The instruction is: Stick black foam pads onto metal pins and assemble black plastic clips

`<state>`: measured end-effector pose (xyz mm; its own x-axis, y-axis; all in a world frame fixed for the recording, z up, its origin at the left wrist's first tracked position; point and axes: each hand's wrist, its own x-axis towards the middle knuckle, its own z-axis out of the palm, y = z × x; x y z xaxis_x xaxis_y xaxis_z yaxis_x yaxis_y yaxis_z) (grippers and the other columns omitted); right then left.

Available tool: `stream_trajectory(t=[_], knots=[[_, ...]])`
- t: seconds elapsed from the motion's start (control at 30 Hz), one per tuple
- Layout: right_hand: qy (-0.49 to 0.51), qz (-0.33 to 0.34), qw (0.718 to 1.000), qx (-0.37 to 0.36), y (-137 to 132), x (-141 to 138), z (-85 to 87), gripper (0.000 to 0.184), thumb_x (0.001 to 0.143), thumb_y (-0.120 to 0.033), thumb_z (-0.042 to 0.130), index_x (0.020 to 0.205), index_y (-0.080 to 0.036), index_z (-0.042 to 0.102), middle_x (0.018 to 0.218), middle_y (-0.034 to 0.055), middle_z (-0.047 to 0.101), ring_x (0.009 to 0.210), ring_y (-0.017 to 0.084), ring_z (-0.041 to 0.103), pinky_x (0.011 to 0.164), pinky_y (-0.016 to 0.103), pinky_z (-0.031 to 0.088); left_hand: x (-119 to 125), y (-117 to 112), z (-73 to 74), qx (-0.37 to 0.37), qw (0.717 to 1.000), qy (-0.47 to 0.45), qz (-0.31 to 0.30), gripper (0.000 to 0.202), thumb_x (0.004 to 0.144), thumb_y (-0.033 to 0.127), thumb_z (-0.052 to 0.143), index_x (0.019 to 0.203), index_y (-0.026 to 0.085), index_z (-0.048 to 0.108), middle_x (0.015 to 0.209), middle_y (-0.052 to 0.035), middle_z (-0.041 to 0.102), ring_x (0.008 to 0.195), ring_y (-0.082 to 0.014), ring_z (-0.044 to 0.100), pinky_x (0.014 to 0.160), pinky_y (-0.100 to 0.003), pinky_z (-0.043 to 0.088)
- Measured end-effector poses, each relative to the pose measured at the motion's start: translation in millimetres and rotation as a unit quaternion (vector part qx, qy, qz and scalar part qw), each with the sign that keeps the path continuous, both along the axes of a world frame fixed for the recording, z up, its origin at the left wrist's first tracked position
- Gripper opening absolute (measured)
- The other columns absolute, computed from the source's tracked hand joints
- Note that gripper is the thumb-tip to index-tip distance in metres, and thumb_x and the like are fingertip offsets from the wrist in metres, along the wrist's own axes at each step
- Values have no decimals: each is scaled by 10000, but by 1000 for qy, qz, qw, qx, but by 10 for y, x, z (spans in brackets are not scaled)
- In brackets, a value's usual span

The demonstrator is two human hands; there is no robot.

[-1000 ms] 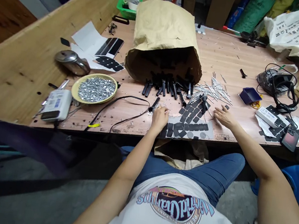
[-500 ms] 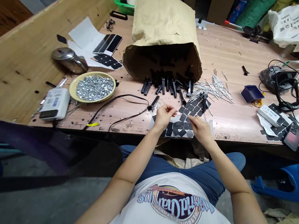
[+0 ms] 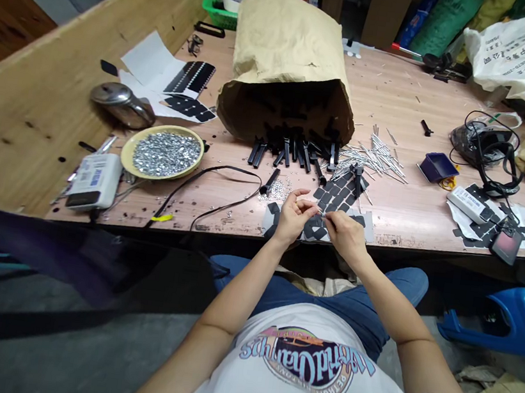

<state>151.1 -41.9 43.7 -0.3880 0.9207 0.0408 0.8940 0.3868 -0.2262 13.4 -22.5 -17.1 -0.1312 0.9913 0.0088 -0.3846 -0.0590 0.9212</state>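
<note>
My left hand (image 3: pixel 293 218) and my right hand (image 3: pixel 347 235) meet over the table's front edge, both with fingers pinched. A thin silvery piece (image 3: pixel 320 211) shows between the fingertips; its full shape is too small to make out. Below and behind the hands lie sheets of black pads (image 3: pixel 339 192). A black plastic part (image 3: pixel 357 180) rests on the upper pads. Just beyond is a loose pile of thin metal rods (image 3: pixel 378 159). Several more black plastic parts (image 3: pixel 288 148) spill from the mouth of a large brown paper bag (image 3: pixel 290 42). One further black part (image 3: pixel 269 182) lies left of the hands.
A yellow bowl (image 3: pixel 126 151) holds many small metal pieces. Near it are a white box-shaped device (image 3: pixel 95 181) and a black strap (image 3: pixel 180 192). To the right are a dark blue tray (image 3: pixel 436 168), a white device (image 3: pixel 468 204) and cables. A wooden board (image 3: pixel 65 80) walls the left side.
My hands have come together, the right moving left and down, the left slightly down and right. Their fingertips now almost touch around the thin piece.
</note>
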Motion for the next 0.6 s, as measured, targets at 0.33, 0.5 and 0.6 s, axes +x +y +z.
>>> stream_trajectory(t=[0.33, 0.5, 0.6], knots=[[65, 14, 997, -35, 45, 92, -113, 227, 944, -292, 417, 862, -179, 596, 823, 55, 664, 728, 161, 608, 624, 232, 376, 11, -70, -1, 60, 997, 42, -22, 535, 652, 318, 762, 1069, 195, 451, 680, 38, 652, 659, -101, 630, 684, -236, 493], [71, 18, 997, 18, -5, 115, -187, 244, 938, -312, 422, 803, -180, 575, 795, 67, 652, 718, 163, 600, 614, 232, 376, 63, -94, -25, 65, 997, 38, -27, 525, 666, 312, 747, 1082, 197, 448, 674, 47, 643, 645, -91, 622, 661, -221, 490], [63, 9, 998, 15, -16, 112, -184, 298, 946, -324, 396, 759, -172, 571, 769, 85, 650, 710, 166, 600, 604, 236, 373, 71, -108, -27, 63, 997, 37, -30, 518, 670, 300, 742, 1083, 198, 447, 684, 46, 645, 638, -89, 620, 658, -222, 493]])
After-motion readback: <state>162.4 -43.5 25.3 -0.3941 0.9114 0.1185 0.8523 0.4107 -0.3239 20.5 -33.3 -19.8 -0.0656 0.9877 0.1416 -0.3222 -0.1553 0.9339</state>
